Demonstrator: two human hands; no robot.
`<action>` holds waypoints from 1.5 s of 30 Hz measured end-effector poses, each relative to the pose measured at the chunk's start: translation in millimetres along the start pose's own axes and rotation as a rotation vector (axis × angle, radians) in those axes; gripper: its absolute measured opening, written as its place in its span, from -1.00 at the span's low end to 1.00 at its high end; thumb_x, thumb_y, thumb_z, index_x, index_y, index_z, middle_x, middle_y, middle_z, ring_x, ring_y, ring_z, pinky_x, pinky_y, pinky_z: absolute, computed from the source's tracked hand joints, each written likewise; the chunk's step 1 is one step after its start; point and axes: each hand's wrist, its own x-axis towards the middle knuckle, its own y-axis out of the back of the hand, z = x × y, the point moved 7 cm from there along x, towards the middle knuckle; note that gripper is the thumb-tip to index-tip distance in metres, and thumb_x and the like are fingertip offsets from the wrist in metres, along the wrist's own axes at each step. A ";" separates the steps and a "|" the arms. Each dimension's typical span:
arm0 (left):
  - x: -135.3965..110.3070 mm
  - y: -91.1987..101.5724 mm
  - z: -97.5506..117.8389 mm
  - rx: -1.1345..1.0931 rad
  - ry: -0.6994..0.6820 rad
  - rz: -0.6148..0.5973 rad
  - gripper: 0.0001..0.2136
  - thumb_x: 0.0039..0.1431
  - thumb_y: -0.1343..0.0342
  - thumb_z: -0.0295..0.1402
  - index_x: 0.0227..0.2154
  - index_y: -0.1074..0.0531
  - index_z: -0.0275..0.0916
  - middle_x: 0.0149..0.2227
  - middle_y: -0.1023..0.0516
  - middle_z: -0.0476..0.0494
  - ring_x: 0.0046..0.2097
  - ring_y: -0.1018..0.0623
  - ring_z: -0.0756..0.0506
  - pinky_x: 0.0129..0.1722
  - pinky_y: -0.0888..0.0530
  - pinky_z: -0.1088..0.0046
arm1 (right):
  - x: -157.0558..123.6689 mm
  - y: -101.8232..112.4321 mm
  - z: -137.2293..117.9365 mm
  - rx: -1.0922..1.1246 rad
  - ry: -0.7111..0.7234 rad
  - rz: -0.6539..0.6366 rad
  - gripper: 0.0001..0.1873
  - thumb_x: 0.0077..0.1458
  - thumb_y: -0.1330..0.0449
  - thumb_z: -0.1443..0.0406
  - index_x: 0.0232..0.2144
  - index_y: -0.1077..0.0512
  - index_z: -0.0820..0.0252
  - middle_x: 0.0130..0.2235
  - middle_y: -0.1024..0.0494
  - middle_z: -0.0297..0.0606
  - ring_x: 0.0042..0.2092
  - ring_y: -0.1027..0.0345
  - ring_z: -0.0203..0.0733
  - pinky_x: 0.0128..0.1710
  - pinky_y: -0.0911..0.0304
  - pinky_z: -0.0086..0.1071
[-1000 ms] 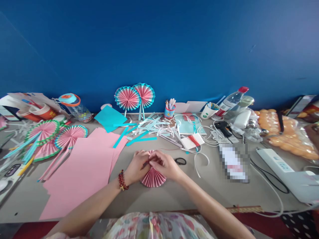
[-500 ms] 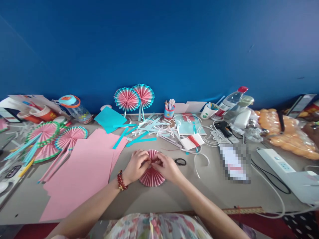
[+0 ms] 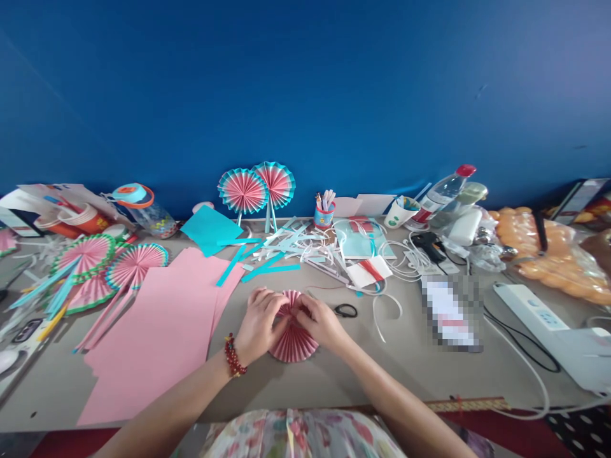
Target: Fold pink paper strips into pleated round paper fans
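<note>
- Two bare hands are working at a pleated pink fan point(image 3: 294, 348), which is sitting at the near middle of the tabletop point(image 3: 405, 375), straight in front of the person.
- The left hand point(image 3: 260, 323) is curving over the fan's left side, its thumb reaching in toward the centre; whether that grip is closing on the paper, I can't tell from here.
- The right hand point(image 3: 322, 323) is keeping a narrow grip, thumb and fingers pinching the fan near its centre.
- A dark red bracelet point(image 3: 233, 355) is circling the left wrist.
- Large sheets of pink paper point(image 3: 162, 331) are lying to the left of the hands, and finished fans point(image 3: 136, 262) are resting beyond their far left edge.
- Two more round fans point(image 3: 242, 189) are standing by the blue wall point(image 3: 305, 89), with a sheet of blue paper point(image 3: 210, 230) lying just left of them.
- Paper strips point(image 3: 286, 245) are heaping up beyond the hands.
- A black loop point(image 3: 346, 310) is lying just beside the right hand, and a curling white strip point(image 3: 378, 318) is lying farther right.
</note>
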 end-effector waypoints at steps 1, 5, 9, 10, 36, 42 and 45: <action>-0.5 -1.8 2.0 0.003 -0.013 -0.009 -0.73 0.16 -0.07 -0.52 -0.08 -0.35 -0.19 -0.15 -0.53 -0.11 -0.07 -0.45 -0.15 0.12 -0.21 0.13 | 0.0 -0.6 0.3 0.005 0.000 -0.005 -0.91 0.03 -0.08 0.43 -0.44 -0.31 0.15 -0.44 -0.43 -0.37 -0.41 -0.27 -0.26 -0.38 -0.07 -0.46; 0.4 -5.3 4.3 -0.006 -0.023 -0.023 -0.75 0.18 -0.03 -0.53 -0.09 -0.36 -0.19 -0.18 -0.54 -0.12 -0.10 -0.45 -0.16 0.03 -0.27 0.18 | -0.3 0.3 0.6 -0.008 0.011 -0.005 -0.92 0.02 -0.09 0.42 -0.45 -0.31 0.15 -0.46 -0.41 -0.39 -0.43 -0.24 -0.27 -0.40 -0.05 -0.47; 1.8 -5.0 2.1 -0.006 -0.011 -0.012 -0.83 0.20 -0.03 -0.52 -0.18 -0.41 -0.21 -0.22 -0.55 -0.12 -0.15 -0.46 -0.15 -0.02 -0.30 0.19 | -0.8 2.8 0.1 -0.009 0.039 -0.003 -0.92 0.06 -0.10 0.40 -0.46 -0.30 0.15 -0.49 -0.36 -0.42 -0.46 -0.19 -0.30 -0.43 -0.02 -0.47; 1.9 -5.4 1.1 -0.010 -0.003 -0.020 -0.84 0.19 -0.03 -0.52 -0.20 -0.42 -0.21 -0.23 -0.55 -0.12 -0.15 -0.46 -0.15 -0.03 -0.30 0.20 | -0.9 3.2 0.1 -0.009 0.045 -0.006 -0.91 0.06 -0.10 0.39 -0.46 -0.31 0.15 -0.49 -0.36 -0.42 -0.46 -0.19 -0.30 -0.43 -0.02 -0.48; 5.6 -3.6 6.2 0.098 -0.113 -0.106 -0.91 0.24 -0.03 -0.45 -0.30 -0.44 -0.18 -0.21 -0.54 -0.10 -0.09 -0.44 -0.14 0.09 -0.24 0.13 | 2.0 0.5 5.6 0.076 0.038 -0.061 -0.85 0.08 -0.10 0.40 -0.52 -0.28 0.16 -0.52 -0.32 -0.46 -0.45 -0.17 -0.33 -0.43 -0.04 -0.49; 3.4 -0.6 11.0 0.148 -0.168 -0.089 -0.86 0.29 0.01 -0.43 -0.27 -0.46 -0.18 -0.22 -0.57 -0.08 -0.09 -0.47 -0.11 0.18 -0.17 0.11 | 1.5 3.2 5.5 0.118 0.030 -0.059 -0.86 0.10 -0.13 0.34 -0.50 -0.36 0.19 -0.51 -0.36 -0.43 -0.43 -0.21 -0.32 -0.42 -0.06 -0.49; 2.0 0.8 12.4 0.177 -0.166 -0.040 -0.84 0.30 0.02 -0.44 -0.23 -0.47 -0.17 -0.21 -0.58 -0.08 -0.10 -0.48 -0.11 0.21 -0.12 0.06 | 1.1 4.2 6.6 0.152 0.032 -0.059 -0.86 0.10 -0.12 0.33 -0.49 -0.40 0.21 -0.50 -0.39 -0.40 -0.42 -0.23 -0.31 -0.41 -0.10 -0.48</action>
